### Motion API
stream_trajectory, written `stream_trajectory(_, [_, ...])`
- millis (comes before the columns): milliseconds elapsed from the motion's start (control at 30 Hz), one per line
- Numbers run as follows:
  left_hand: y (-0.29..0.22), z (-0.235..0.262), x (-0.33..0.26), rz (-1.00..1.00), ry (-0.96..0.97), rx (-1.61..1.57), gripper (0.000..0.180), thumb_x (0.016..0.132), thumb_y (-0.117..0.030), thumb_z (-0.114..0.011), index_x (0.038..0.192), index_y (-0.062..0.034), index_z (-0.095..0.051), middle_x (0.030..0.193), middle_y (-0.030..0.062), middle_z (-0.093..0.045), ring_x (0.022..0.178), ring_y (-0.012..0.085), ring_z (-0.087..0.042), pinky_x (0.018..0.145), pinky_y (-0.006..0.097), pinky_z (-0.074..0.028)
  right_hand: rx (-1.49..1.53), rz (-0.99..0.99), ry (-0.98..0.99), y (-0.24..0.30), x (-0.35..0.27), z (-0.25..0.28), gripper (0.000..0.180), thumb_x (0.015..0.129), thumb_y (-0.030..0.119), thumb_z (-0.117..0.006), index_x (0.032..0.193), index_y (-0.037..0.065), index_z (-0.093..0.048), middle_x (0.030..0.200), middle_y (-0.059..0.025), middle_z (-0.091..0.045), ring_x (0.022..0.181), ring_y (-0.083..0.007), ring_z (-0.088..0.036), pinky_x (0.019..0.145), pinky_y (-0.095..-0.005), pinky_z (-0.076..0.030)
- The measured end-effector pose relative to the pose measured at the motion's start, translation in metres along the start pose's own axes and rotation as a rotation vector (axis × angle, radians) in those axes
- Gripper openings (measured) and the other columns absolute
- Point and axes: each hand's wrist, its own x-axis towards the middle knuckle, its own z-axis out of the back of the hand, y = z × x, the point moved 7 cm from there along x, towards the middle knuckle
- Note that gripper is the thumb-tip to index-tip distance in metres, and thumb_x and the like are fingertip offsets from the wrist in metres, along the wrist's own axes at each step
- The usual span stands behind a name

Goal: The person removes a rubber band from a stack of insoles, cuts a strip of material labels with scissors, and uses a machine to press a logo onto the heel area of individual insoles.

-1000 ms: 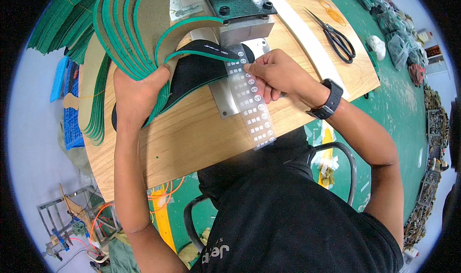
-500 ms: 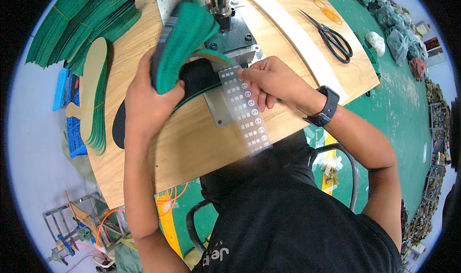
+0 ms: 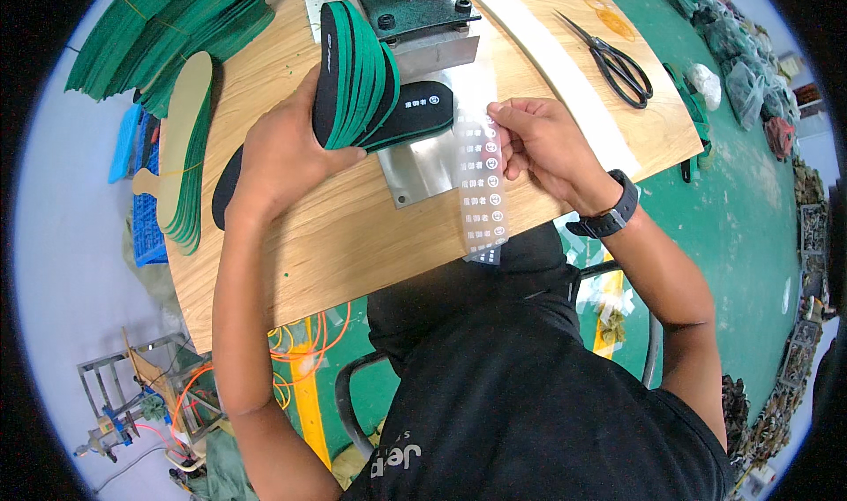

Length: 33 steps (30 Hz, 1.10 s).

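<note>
My left hand [image 3: 281, 153] is wrapped round a stack of black and green insoles [image 3: 357, 82], bent upward with layered edges fanned. Below the stack, one black insole [image 3: 423, 117] with a green edge reaches over a metal plate [image 3: 422, 176]. Its rounded end carries a small white printed mark. Between thumb and fingers, my right hand [image 3: 549, 144] pinches a clear film strip [image 3: 482, 183] with rows of white marks. The strip hangs beside the insole's end and past the table's front edge. Another dark insole end [image 3: 228, 188] shows beyond my left wrist.
A press with a black bolted block [image 3: 410, 7] stands behind the plate. At the left lie green insole piles [image 3: 163, 38] and a tan-topped bundle [image 3: 187, 139]. Black scissors [image 3: 622, 73] and a curved white strip [image 3: 547, 64] lie on the right of the wooden table [image 3: 318, 276].
My right hand has moved the film strip right, off the insole's end, where a white mark now shows. The blurred stack in my left hand is now sharp and its outer insole face shows.
</note>
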Motion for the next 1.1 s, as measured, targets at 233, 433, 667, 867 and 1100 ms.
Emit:
stream_trajectory(233, [0.011, 0.012, -0.006, -0.006, -0.156, -0.232, 0.064, 0.061, -0.023, -0.071, 0.119, -0.0002, -0.054, 0.089, 0.0209, -0.065, 0.080, 0.0318, -0.064, 0.077, 0.036, -0.050, -0.003, 0.042, -0.004, 0.003, 0.002, -0.007, 0.027, 0.096, 0.020, -0.050, 0.076, 0.003, -0.056, 0.061, -0.0038, -0.058, 0.047, -0.0090, -0.055, 0.039, -0.0192, -0.044])
stream_trajectory(433, [0.032, 0.032, -0.015, 0.062, -0.390, -0.536, 0.041, 0.068, -0.015, -0.068, 0.104, 0.0026, -0.061, 0.082, 0.0080, -0.066, 0.073, 0.0130, -0.059, 0.072, 0.027, -0.048, -0.376, -0.059, 0.133, 0.004, 0.019, -0.035, 0.030, 0.093, 0.020, -0.052, 0.074, -0.001, -0.058, 0.061, -0.0084, -0.061, 0.045, -0.0134, -0.059, 0.037, -0.0214, -0.043])
stream_trajectory(667, [0.047, 0.030, -0.013, 0.103, -0.399, -0.587, 0.027, 0.070, -0.014, -0.071, 0.092, -0.0001, -0.062, 0.079, 0.0029, -0.064, 0.069, 0.0082, -0.054, 0.068, 0.025, -0.046, -0.532, -0.138, 0.164, 0.006, 0.026, -0.042, 0.032, 0.093, 0.019, -0.051, 0.073, -0.004, -0.058, 0.060, -0.0129, -0.063, 0.045, -0.0168, -0.061, 0.037, -0.0241, -0.046])
stream_trajectory(867, [0.041, 0.031, -0.016, 0.107, -0.386, -0.595, 0.026, 0.070, -0.014, -0.072, 0.090, -0.0002, -0.063, 0.078, 0.0023, -0.064, 0.069, 0.0079, -0.055, 0.068, 0.025, -0.046, -0.555, -0.092, 0.128, 0.011, 0.026, -0.044, 0.034, 0.092, 0.020, -0.052, 0.068, -0.003, -0.059, 0.058, -0.0121, -0.062, 0.045, -0.0162, -0.061, 0.037, -0.0241, -0.046])
stream_trajectory(1100, [0.045, 0.029, -0.019, 0.101, -0.398, -0.560, 0.024, 0.070, -0.014, -0.071, 0.089, -0.0009, -0.063, 0.077, 0.0013, -0.063, 0.068, 0.0070, -0.054, 0.066, 0.024, -0.046, -0.539, -0.103, 0.124, 0.010, 0.026, -0.042, 0.034, 0.092, 0.019, -0.053, 0.068, -0.003, -0.059, 0.058, -0.0123, -0.063, 0.044, -0.0154, -0.060, 0.037, -0.0230, -0.045])
